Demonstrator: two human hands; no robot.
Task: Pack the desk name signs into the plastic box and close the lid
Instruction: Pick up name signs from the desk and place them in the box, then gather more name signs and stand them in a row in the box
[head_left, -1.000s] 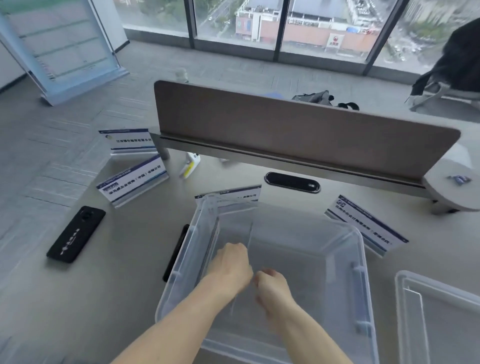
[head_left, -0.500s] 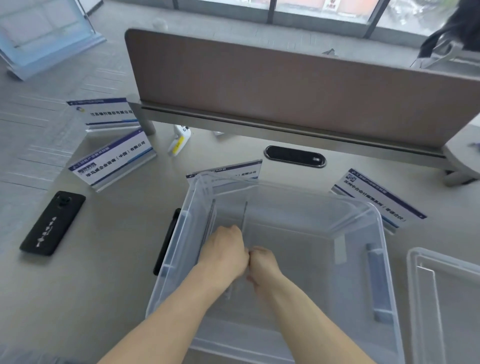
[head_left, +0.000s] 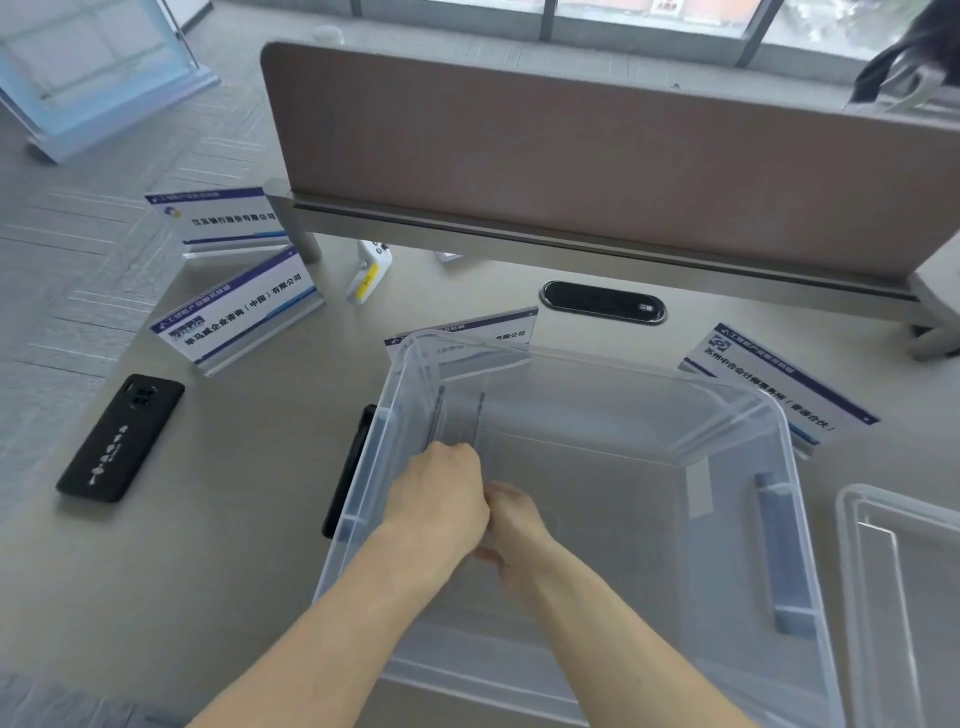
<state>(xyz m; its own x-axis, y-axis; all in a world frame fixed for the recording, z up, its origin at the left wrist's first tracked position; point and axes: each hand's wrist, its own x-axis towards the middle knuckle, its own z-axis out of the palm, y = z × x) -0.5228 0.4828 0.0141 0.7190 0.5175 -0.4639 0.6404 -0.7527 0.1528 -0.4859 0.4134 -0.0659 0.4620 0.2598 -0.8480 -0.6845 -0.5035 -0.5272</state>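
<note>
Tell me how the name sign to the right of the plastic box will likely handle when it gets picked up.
The name sign looks like a thin flat panel leaning on a clear base, so it is probably stiff and light. Its glossy face may be slippery to pinch. Leaning as it does beside the box, a nudge could probably tip it flat.

The pale desk carries a clear plastic box, four name signs, a black phone and the lid.
</note>
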